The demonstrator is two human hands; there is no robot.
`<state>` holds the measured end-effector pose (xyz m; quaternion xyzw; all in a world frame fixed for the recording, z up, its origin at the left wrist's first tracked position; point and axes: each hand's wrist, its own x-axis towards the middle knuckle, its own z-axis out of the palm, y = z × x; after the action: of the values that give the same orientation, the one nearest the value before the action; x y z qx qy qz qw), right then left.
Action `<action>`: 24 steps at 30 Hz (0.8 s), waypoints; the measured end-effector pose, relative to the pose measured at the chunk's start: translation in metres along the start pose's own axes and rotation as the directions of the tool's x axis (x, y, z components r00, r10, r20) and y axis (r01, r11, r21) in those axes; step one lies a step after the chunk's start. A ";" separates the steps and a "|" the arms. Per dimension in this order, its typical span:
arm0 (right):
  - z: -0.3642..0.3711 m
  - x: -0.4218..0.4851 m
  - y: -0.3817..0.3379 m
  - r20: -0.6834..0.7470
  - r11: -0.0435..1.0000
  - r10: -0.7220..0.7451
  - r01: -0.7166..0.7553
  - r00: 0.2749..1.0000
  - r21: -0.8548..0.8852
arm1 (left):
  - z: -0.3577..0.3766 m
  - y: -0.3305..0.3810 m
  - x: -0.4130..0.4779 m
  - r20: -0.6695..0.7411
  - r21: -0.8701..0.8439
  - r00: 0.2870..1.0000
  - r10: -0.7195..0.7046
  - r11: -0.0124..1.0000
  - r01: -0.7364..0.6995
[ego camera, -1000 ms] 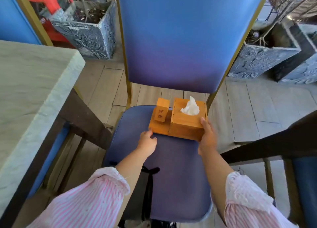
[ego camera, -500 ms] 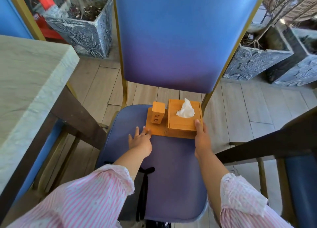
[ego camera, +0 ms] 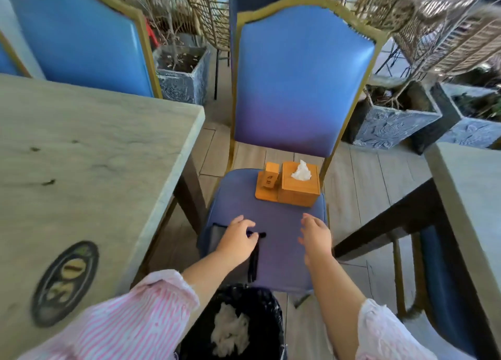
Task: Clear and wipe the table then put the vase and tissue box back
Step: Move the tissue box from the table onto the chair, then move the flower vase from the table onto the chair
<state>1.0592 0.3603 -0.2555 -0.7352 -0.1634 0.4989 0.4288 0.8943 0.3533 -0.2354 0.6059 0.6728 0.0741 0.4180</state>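
tissue box [ego camera: 297, 186] rests at the rear of the blue chair seat [ego camera: 282, 251], white tissue protruding. left hand [ego camera: 237, 239] and right hand [ego camera: 316, 235] hover over the seat, fingers apart, holding nothing, clear of the box. desk [ego camera: 81, 156] lies left.

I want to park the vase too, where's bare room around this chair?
The chair seat is bare in front of the tissue box, between both hands. The table on the left is mostly bare. The seat's back edge is crowded.
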 end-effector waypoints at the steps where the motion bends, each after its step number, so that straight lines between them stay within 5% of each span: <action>1: -0.001 -0.026 -0.006 0.019 1.000 -0.017 0.018 1.000 -0.007 | -0.011 0.004 -0.022 -0.012 0.002 1.000 0.018 1.000 -0.018; 7: 0.003 -0.162 -0.006 0.247 0.951 -0.182 0.234 0.952 -0.202 | -0.063 0.006 -0.151 -0.108 -0.036 0.994 0.033 0.999 -0.037; 13: 0.008 -0.270 0.014 0.500 0.795 -0.319 0.515 0.805 -0.322 | -0.090 -0.032 -0.264 -0.290 -0.050 0.957 0.004 0.999 -0.019; 24: 0.010 -0.452 0.101 0.796 0.575 -0.256 0.748 0.549 -0.331 | -0.072 -0.134 -0.483 -0.424 -0.227 0.874 -0.238 0.962 0.152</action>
<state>0.8286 0.0043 -0.0686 -0.5124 -0.6850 0.4810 0.1920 0.7064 -0.0755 -0.0419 0.4594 0.7986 0.2314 0.3125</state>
